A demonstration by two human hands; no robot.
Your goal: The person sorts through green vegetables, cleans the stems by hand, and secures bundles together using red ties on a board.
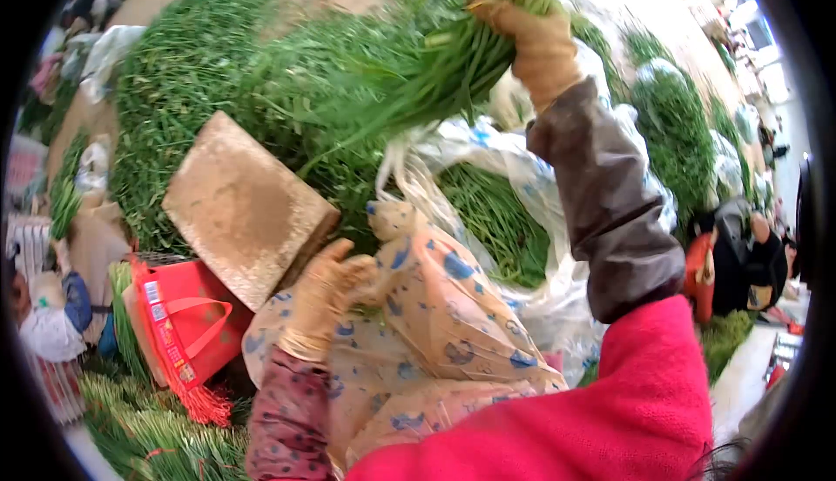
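My right hand [529, 41], in a tan glove, is raised at the upper right and closed round a bunch of green chives [453, 67]. The cut-looking stem ends stick up above the fist, and the long leaves hang down to the left. My left hand [324, 296], gloved too, hovers over my lap with loosely bent fingers apart and nothing visible in them. It is beside the lower right edge of a worn wooden board [244, 207]. A patterned plastic apron [453, 307] covers my lap.
Large heaps of loose chives [187, 89] spread ahead. An open white plastic bag [557, 185] holds more greens on the right. A red gift bag [196, 316] stands at left, above tied bundles [165, 429]. Other people [740, 255] sit at both sides.
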